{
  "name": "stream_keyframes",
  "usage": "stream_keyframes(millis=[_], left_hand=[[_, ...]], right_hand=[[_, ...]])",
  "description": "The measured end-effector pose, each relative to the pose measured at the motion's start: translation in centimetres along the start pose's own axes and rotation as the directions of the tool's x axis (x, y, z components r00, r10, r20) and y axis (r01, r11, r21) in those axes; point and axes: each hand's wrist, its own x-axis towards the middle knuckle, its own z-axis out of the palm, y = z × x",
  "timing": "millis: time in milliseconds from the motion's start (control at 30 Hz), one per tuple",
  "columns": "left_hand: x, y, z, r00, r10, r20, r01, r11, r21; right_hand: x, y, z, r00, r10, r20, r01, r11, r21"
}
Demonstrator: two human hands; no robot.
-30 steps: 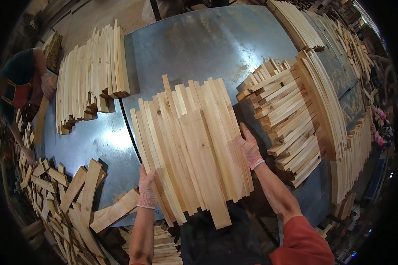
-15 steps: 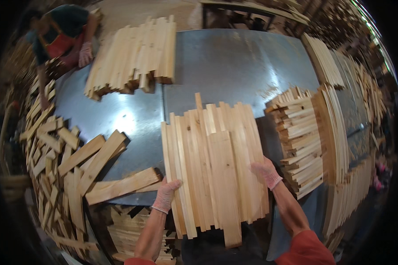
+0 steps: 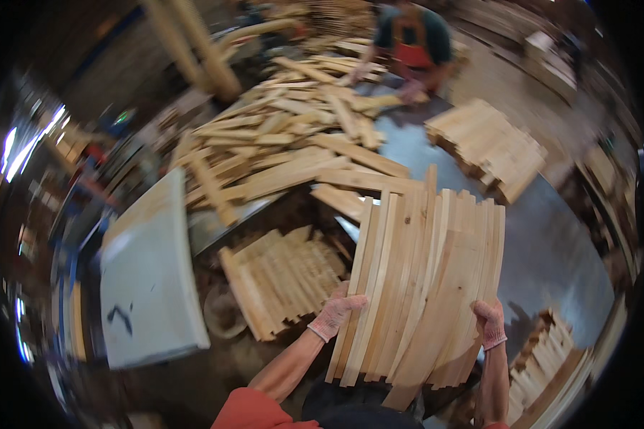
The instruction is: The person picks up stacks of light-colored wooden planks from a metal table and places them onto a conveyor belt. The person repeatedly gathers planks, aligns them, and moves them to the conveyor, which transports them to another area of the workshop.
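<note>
A broad bundle of pale wooden slats [image 3: 415, 286] is held between my two gloved hands, over the table's near edge. My left hand [image 3: 338, 312] presses its left side, thumb in front, fingers hidden behind. On the opposite side my right hand [image 3: 489, 323] grips the outermost slats in the same way. One wide board [image 3: 447, 286] lies slanted on top of the bundle, its lower end sticking out below the others. A thin slat rises above the upper edge.
A metal-topped table [image 3: 551, 243] carries another slat stack [image 3: 488, 146] and a heap of loose boards [image 3: 286, 136]. Lower left of it sits a stack of slats [image 3: 285, 275], beside a pale panel [image 3: 150, 279]. A co-worker [image 3: 411, 46] stands beyond the heap. More slats [image 3: 540, 365] lie at right.
My view has swung left, bringing the loose heap, co-worker and pale panel towards the middle. The bundle has come along in both hands, away from the table's middle.
</note>
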Motion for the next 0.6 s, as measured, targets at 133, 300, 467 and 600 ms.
stream_keyframes(millis=[133, 300, 467, 600], left_hand=[[-9.7, 1.0, -5.4, 0.963, 0.178, -0.204, -0.196, 0.978, -0.072], [-23.3, -1.0, -12.8, 0.803, 0.363, -0.473, -0.477, 0.867, -0.144], [-38.2, -2.0, -17.8, 0.591, 0.358, -0.723, -0.577, 0.814, -0.069], [-49.1, -5.1, -24.2, 0.506, 0.29, -0.812, -0.606, 0.789, -0.096]], right_hand=[[2.1, 0.0, 9.2, 0.962, 0.039, 0.271, -0.019, 0.997, -0.079], [-0.3, 1.8, 25.1, 0.82, 0.157, 0.551, -0.058, 0.98, -0.193], [-4.4, 8.8, 38.8, 0.604, 0.287, 0.744, -0.08, 0.95, -0.302], [-10.9, 15.3, 50.3, 0.514, 0.403, 0.758, -0.081, 0.902, -0.424]])
